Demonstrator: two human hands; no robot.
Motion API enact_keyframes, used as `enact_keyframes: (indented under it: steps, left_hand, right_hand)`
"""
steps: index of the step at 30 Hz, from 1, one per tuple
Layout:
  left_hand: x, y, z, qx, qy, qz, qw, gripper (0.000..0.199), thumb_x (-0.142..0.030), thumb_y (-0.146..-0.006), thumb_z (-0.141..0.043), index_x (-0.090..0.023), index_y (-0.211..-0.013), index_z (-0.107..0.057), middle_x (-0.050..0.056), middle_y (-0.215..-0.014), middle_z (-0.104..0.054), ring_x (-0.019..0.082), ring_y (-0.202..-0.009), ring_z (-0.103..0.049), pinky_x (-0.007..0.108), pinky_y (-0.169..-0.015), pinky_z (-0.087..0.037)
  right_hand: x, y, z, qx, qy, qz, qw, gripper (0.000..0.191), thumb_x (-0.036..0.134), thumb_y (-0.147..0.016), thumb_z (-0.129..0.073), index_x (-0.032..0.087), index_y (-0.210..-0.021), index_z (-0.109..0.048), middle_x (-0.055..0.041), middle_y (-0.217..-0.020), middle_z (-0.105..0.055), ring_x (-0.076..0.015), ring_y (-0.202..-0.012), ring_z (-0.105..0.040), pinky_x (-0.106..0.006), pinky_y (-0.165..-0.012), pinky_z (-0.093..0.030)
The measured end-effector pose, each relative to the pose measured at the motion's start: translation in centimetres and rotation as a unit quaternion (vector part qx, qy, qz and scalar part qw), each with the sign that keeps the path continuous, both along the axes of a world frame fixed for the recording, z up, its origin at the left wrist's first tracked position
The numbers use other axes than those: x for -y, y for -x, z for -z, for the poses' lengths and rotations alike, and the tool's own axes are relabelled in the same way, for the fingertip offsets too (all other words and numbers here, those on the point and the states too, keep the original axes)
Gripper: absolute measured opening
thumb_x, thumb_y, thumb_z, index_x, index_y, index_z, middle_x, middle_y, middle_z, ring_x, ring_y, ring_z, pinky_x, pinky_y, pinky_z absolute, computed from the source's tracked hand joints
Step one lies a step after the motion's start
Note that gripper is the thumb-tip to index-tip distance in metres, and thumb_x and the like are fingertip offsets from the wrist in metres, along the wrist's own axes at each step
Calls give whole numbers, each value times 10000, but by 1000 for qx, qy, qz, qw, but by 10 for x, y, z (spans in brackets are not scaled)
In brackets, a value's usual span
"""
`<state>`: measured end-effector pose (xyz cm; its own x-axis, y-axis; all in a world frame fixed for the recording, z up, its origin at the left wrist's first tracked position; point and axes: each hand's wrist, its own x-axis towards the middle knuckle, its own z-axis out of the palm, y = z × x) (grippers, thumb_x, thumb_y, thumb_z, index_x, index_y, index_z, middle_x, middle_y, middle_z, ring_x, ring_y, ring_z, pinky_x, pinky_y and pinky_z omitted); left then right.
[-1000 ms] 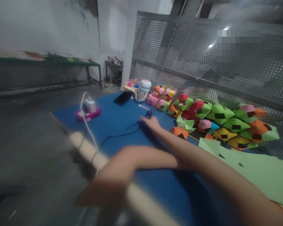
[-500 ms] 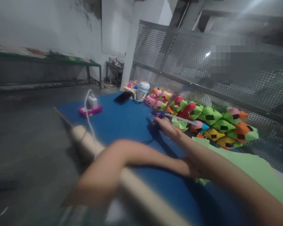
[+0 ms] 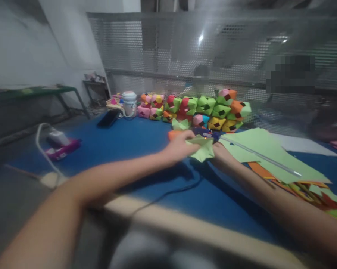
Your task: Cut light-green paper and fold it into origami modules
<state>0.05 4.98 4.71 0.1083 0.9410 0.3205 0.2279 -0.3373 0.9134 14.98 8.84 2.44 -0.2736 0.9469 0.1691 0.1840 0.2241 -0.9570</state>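
Observation:
Around a light green folded paper piece [image 3: 202, 148], the fingers of my left hand [image 3: 181, 145] are closed at its left side. My right hand [image 3: 220, 149] grips a dark blue glue gun [image 3: 207, 133] just behind that piece; a long clear glue stick [image 3: 263, 155] runs out of the gun to the right. The green paper partly covers the right fingers. Behind my hands lie another green folded piece [image 3: 180, 124] and an orange one [image 3: 173, 134].
Colourful folded paper shapes [image 3: 206, 105] stand stacked along the metal mesh. Green sheets [image 3: 258, 144] and paper scraps lie right. A white jug [image 3: 129, 102], a black phone [image 3: 109, 118] and a pink power strip [image 3: 63, 149] are left. A dark cord crosses the blue table [image 3: 185, 209].
The view has swung right. My left hand has come from under my right forearm with the green paper piece. My right hand and the glue gun are now beside it.

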Motion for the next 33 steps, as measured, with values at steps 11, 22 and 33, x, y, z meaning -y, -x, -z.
enact_keyframes:
  steps: [11,22,33]
  left_hand:
    - [-49,-20,62,65,155,-70,983,125,-104,-592,-597,-151,-676,-517,-16,-574,-525,94,-498,-478,208,-473,-352]
    - [-26,-47,51,-51,151,43,986,104,-201,-666,-583,-162,-644,-490,-56,-582,-478,72,-521,-412,187,-475,-305]
    - [-22,-51,56,19,203,53,978,101,-226,-694,-624,-156,-691,-551,-55,-616,-522,71,-550,-449,178,-496,-339]
  right_hand:
    - [40,-60,8,48,-6,123,991,186,353,-728,-540,183,-713,-614,-2,-578,-557,-145,-577,-501,-281,-588,-390]
    - [30,-57,18,50,17,140,989,164,303,-689,-611,166,-780,-603,-5,-725,-606,-169,-678,-538,-296,-639,-432]
    - [33,-57,28,122,-23,192,974,111,303,-737,-578,192,-742,-581,26,-651,-565,-140,-603,-508,-258,-573,-399]
